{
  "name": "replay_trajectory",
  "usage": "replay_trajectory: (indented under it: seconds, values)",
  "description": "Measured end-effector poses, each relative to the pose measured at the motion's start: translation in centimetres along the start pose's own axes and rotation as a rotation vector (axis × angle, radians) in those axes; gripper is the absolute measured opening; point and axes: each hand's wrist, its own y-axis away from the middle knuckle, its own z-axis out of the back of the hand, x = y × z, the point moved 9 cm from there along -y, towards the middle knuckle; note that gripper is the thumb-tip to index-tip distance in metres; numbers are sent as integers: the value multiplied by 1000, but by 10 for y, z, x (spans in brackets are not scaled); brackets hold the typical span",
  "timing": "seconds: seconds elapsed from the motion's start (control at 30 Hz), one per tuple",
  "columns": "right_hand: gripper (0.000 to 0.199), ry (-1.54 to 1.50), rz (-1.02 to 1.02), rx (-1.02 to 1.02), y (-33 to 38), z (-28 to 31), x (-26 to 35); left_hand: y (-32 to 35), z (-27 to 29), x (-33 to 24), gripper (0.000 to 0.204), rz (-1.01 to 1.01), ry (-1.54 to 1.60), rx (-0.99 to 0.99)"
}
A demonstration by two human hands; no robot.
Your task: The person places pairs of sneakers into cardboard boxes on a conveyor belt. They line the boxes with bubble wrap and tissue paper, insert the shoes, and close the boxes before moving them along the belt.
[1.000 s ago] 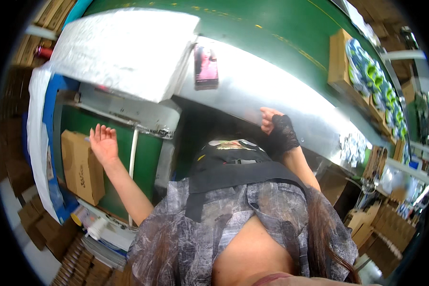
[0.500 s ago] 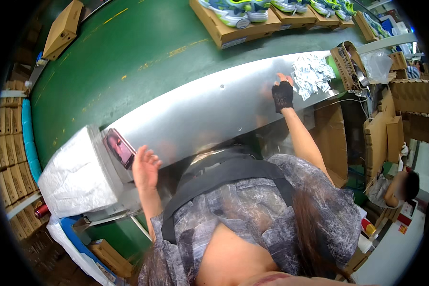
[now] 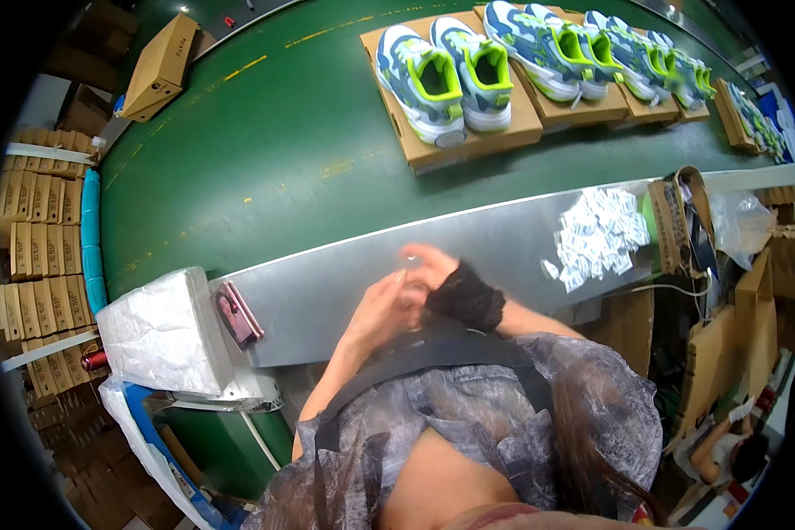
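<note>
Over the near part of the metal ledge, my left hand [image 3: 378, 309] and my right hand [image 3: 440, 278] meet with their fingers curled together. The right one wears a black fingerless glove [image 3: 468, 296]. Motion smears the fingertips, and whatever they hold, if anything, cannot be made out. On the ledge's right end lies a loose heap of small white printed packets [image 3: 599, 237], with one or two lying apart on its near left side. A phone [image 3: 237, 316] with a picture on its back or screen rests at the ledge's left end, clear of my left hand.
Beyond the metal ledge [image 3: 327, 274] runs a green belt surface [image 3: 256, 159]. Pairs of blue, white and lime sneakers [image 3: 446, 84] stand on brown shoeboxes [image 3: 477, 159] there. A white wrapped block [image 3: 163, 331] sits left; an open carton [image 3: 671, 225] stands right. Another person [image 3: 729, 455] is at lower right.
My right hand has left the packet heap and come in to the middle. My left hand has moved right from beside the phone to meet it. The view has shifted, showing more sneakers.
</note>
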Motion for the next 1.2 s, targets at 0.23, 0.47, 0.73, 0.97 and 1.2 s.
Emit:
replay_trajectory:
  seconds: [0.23, 0.47, 0.73, 0.97, 1.2]
  values:
    - [62, 943, -279, -58, -150, 162, -48, 6, 70, -26, 26, -191, 7, -223]
    - [37, 982, 331, -408, -130, 133, -22, 32, 75, -88, 24, -327, 111, -147]
    - [52, 610, 578, 99, -5, -1, 75, 26, 51, -203, 18, -611, -159, 102]
    - [33, 121, 237, 28, -9, 66, 182, -88, 82, -150, 15, -262, -255, -29]
    - [23, -766, 781, 109, 21, 133, 300, -152, 76, -162, 52, -290, -657, -303]
